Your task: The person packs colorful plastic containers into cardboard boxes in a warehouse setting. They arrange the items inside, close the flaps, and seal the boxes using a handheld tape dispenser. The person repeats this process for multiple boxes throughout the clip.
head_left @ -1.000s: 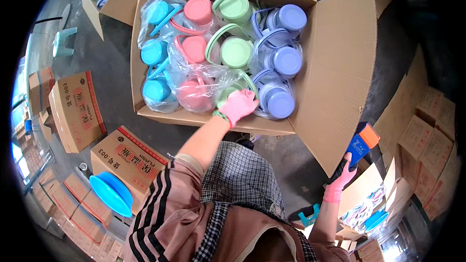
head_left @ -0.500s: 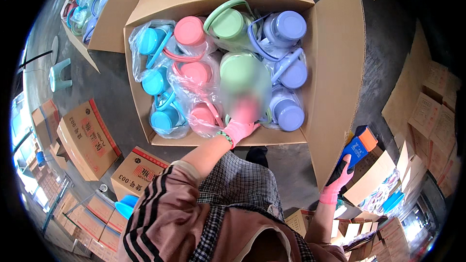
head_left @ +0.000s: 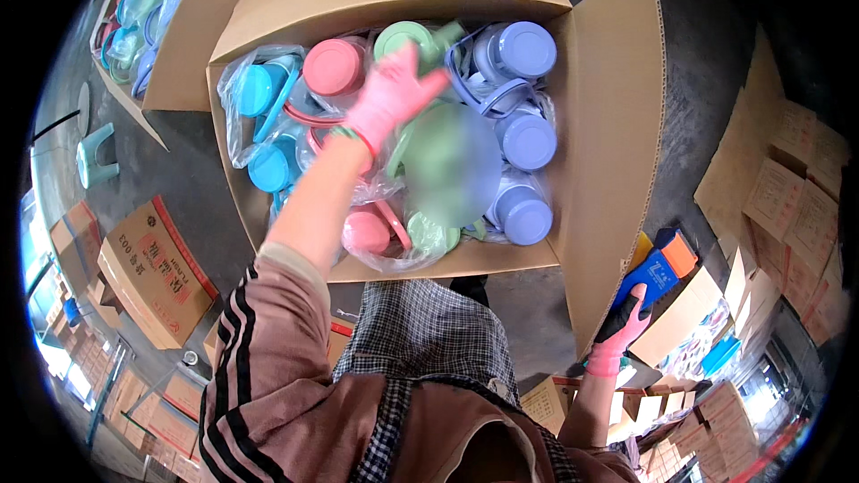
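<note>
An open cardboard carton (head_left: 616,125) in front of me holds rows of round-topped plastic pails with hoop handles, in clear bags. My left hand (head_left: 394,98), in a pink glove, is over the back of the carton with thumb and fingers apart. Just beyond its fingertips is a green pail (head_left: 407,40); a pink pail (head_left: 334,67) is to its left. Blue pails (head_left: 262,89) line the left side and purple pails (head_left: 526,141) the right. The carton's middle is blurred. Low at right, my right hand (head_left: 626,326), gloved in pink and black, grips a blue-and-orange tape dispenser (head_left: 655,279).
Another open carton of bagged pails (head_left: 148,13) stands at the far left. Printed closed cartons (head_left: 157,273) and a pale green stool (head_left: 97,156) are on the left floor. Stacked cartons (head_left: 787,201) and an open carton (head_left: 677,322) are at right. The main carton's flaps stand outward.
My left hand has moved from the carton's near edge to the far green pail, and its fingers now show apart. The green hoop handle there has shifted. The right hand keeps hold of the tape dispenser.
</note>
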`<state>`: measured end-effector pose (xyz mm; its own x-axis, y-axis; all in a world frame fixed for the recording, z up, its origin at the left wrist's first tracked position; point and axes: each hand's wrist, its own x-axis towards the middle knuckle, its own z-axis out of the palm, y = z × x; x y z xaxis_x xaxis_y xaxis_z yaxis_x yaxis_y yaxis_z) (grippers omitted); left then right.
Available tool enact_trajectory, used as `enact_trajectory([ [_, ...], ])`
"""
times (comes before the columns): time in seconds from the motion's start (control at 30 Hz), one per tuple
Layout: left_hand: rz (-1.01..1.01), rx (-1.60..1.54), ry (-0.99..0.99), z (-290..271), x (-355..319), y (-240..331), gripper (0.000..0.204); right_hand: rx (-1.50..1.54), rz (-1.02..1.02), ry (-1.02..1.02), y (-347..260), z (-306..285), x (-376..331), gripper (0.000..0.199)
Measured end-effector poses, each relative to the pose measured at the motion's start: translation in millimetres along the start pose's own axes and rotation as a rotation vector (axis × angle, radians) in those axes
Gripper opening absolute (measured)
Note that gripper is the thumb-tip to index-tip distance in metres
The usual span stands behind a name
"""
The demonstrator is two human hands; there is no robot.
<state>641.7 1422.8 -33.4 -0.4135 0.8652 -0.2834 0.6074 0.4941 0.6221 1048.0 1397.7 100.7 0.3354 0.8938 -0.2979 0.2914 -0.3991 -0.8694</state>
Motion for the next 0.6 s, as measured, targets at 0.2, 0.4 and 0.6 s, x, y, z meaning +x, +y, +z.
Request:
enact_trajectory([
  [0.2,0.306,0.383,-0.133,74.0,-50.4,3.2,0.080,-0.083,-0.086,0.010,-13.3,10.7,-4.1,0.040],
  [0.4,0.221,0.168,0.098,108.1,-71.3,32.4,0.085,-0.066,-0.103,-0.027,-29.0,31.9,-11.8,0.043],
  [0.6,0.677,0.117,-0.181,81.9,-47.6,-22.6,0.086,0.012,-0.048,-0.082,-24.7,25.9,-16.2,0.053],
])
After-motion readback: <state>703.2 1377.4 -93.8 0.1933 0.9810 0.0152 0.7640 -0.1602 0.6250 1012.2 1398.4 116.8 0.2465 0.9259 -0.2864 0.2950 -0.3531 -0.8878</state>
